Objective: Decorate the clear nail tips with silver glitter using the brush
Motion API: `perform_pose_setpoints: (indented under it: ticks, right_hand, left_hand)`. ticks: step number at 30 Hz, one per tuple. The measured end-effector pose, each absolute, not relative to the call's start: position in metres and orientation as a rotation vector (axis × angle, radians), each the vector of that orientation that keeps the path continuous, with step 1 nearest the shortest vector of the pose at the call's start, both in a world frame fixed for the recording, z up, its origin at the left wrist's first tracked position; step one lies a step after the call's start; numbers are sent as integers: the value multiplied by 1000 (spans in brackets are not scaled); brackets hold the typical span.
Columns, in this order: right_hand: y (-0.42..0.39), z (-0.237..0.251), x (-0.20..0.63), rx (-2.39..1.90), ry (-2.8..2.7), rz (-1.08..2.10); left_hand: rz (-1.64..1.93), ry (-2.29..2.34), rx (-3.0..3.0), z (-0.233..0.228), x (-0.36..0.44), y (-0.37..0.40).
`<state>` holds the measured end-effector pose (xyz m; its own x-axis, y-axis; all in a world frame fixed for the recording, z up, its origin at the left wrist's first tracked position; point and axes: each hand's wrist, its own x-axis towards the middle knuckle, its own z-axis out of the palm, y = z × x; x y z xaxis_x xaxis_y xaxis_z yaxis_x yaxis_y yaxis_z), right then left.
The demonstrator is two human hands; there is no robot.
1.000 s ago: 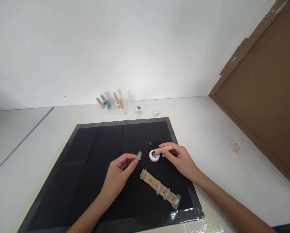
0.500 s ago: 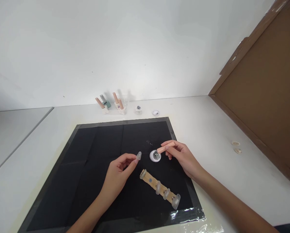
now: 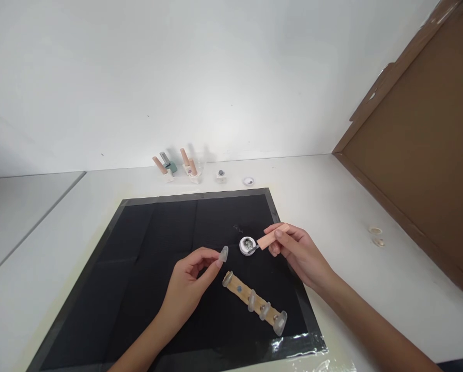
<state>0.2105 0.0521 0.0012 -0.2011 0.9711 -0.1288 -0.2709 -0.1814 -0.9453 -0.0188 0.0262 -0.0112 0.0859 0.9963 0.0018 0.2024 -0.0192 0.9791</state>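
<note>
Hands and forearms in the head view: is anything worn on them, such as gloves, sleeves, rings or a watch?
Nothing worn shows. The left hand and the right hand are bare, with no gloves, and no rings or watch can be made out. Both forearms are uncovered to the frame's lower edge; no sleeve shows. No markings or bandages are visible.

Small wooden pegs (image 3: 177,166) stand by the wall; brown board (image 3: 421,155) at right.

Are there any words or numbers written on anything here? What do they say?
None can be read. The wooden strip, the small round dish, the wooden-handled tool in the right hand and the clear cap in the left hand bear no print. The black mat shows faint marks too small to read.
</note>
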Motion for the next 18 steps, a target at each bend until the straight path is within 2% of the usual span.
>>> perform_pose_setpoints:
  ticks: [6,18]
  right_hand:
    - [40,7,209,-806,-1158,1722]
    - [33,0,199,-840,-1292,1630]
  left_hand:
    - [1203,1129,1683,-9,-17,19]
    - [1190,924,1858,-4,-12,12]
